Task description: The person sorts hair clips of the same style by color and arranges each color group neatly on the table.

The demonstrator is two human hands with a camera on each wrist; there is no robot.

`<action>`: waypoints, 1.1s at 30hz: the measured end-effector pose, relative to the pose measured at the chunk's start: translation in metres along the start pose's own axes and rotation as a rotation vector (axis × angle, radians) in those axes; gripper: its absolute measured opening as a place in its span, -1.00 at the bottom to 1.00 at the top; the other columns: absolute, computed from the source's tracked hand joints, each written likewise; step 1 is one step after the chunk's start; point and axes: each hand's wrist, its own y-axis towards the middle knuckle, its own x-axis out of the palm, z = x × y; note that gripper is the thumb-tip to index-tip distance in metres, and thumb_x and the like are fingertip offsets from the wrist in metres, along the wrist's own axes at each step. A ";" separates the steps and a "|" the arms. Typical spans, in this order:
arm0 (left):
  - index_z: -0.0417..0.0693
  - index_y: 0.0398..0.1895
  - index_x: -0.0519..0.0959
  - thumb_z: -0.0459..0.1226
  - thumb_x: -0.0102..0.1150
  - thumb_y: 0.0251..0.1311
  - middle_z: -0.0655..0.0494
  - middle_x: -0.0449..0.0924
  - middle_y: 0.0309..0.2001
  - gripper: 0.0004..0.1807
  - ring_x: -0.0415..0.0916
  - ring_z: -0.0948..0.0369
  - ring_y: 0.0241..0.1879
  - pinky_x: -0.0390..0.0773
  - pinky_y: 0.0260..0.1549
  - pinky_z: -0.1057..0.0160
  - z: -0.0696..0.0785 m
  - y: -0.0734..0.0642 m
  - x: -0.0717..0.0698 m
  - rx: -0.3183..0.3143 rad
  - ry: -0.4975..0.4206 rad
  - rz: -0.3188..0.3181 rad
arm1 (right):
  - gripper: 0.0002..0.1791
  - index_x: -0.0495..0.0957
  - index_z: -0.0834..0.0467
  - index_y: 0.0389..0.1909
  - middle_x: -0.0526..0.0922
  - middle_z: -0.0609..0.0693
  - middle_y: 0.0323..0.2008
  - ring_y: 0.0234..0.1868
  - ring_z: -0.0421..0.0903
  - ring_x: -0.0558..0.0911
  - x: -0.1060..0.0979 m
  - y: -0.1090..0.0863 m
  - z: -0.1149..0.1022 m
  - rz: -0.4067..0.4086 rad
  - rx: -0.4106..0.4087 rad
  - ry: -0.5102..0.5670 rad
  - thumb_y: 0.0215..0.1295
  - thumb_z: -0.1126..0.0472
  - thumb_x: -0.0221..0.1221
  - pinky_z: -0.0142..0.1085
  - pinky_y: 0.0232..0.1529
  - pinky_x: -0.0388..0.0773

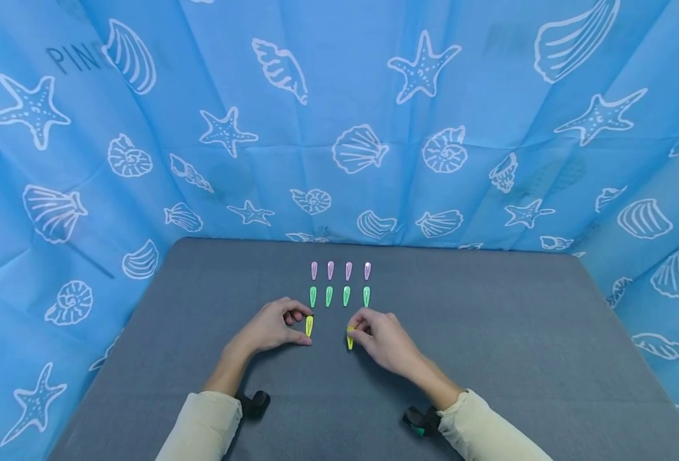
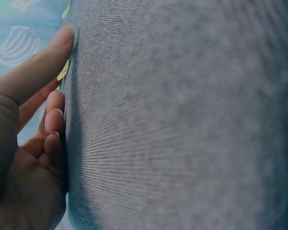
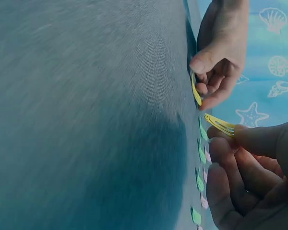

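My left hand [image 1: 271,328] holds a yellow snap hair clip [image 1: 309,326] by its two ends, thumb at the near end and a fingertip at the far end, down at the grey table. In the right wrist view, that clip [image 3: 196,91] lies along the cloth between thumb and finger. A second yellow hair clip [image 3: 220,125] is pinched between thumb and forefinger of my right hand [image 1: 386,339], a little to the right of the first. Beyond both hands, several green clips [image 1: 329,296] form a row, with a row of several pink clips [image 1: 330,270] behind it.
A grey cloth covers the table [image 1: 523,346]. Its far edge meets a blue curtain [image 1: 339,83] printed with white shells and starfish, which also hangs at both sides. Black straps with small devices sit at both wrists [image 1: 254,404].
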 end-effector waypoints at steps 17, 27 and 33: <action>0.21 -0.04 0.70 -0.14 0.65 -0.10 0.17 0.51 -0.21 -0.52 0.41 0.22 -0.25 0.42 -0.23 0.24 -0.001 0.001 0.002 -0.004 -0.012 0.011 | -0.95 0.66 0.13 -0.32 0.66 -0.12 -0.44 -0.41 -0.28 0.54 0.038 0.042 -0.005 0.056 0.067 0.030 0.34 0.25 0.32 -0.39 -0.33 0.46; 0.20 -0.03 0.70 -0.14 0.65 -0.10 0.17 0.50 -0.21 -0.51 0.41 0.21 -0.24 0.42 -0.23 0.24 0.000 0.000 0.000 0.002 -0.016 0.010 | -0.93 0.68 0.15 -0.25 0.60 -0.09 -0.42 -0.43 -0.26 0.48 0.049 0.045 -0.007 0.087 0.121 -0.074 0.30 0.27 0.35 -0.38 -0.38 0.40; 0.21 -0.03 0.70 -0.14 0.65 -0.09 0.17 0.50 -0.21 -0.52 0.40 0.21 -0.24 0.41 -0.22 0.24 -0.001 0.000 0.001 -0.011 -0.016 0.013 | -0.90 0.68 0.16 -0.19 0.58 -0.08 -0.41 -0.42 -0.26 0.48 0.052 0.046 -0.007 0.079 0.131 -0.101 0.32 0.27 0.34 -0.38 -0.38 0.40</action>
